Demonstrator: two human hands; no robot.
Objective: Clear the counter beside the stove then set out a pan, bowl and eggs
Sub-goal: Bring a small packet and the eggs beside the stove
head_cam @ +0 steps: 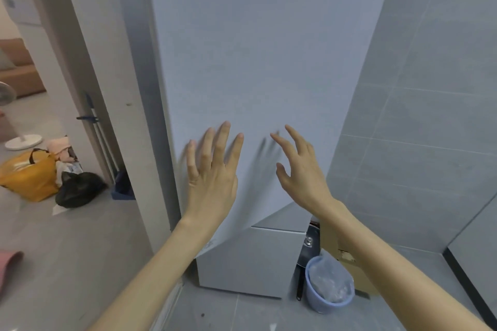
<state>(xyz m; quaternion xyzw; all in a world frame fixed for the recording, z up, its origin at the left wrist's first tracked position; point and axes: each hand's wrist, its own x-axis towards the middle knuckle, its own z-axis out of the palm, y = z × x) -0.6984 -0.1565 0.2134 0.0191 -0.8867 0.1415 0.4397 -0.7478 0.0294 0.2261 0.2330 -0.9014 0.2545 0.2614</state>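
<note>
Head view. We face a tall pale fridge door (255, 62). Left hand (212, 169): fingers straight and spread, flat against the door near its left edge, holding nothing. Right hand (298, 169): fingers wide and loosely curved, just off the door, empty.

The door's lower edge sits askew over the lower compartment (250, 260); we judge it ajar.

A dark pan (310, 246) stands on edge between fridge and cardboard box (333, 244), behind the blue bin (329, 285). It lies below and right of the right hand, which is the nearer one. Long axis is upright, handle down.

Eggs, bowl, counter: not in view.
</note>
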